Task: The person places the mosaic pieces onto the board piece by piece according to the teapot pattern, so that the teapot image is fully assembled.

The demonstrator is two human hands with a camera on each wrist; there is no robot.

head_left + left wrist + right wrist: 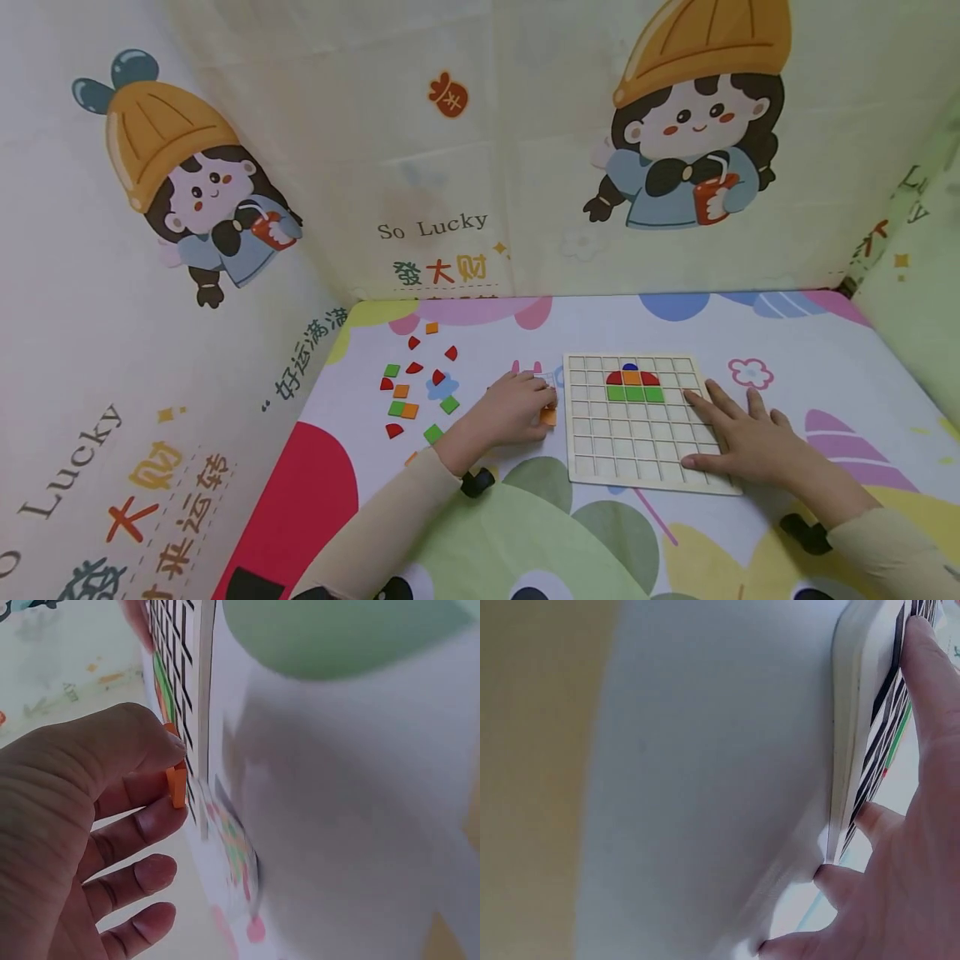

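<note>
Several small, flat red, green and orange pieces (pixel 401 391) lie scattered on our left. Our left hand (pixel 510 408) pinches a flat orange tile (pixel 549 418) just beside a square, pale wooden grid board (pixel 637 450), whose far half holds blue, red, orange and green shapes (pixel 634 393). Our right hand (pixel 757 446), fingers spread, rests on the board's right edge.

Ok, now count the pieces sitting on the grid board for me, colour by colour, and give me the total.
Green pieces: 3
Red pieces: 2
Orange piece: 1
Blue piece: 1
Total on the grid board: 7
</note>
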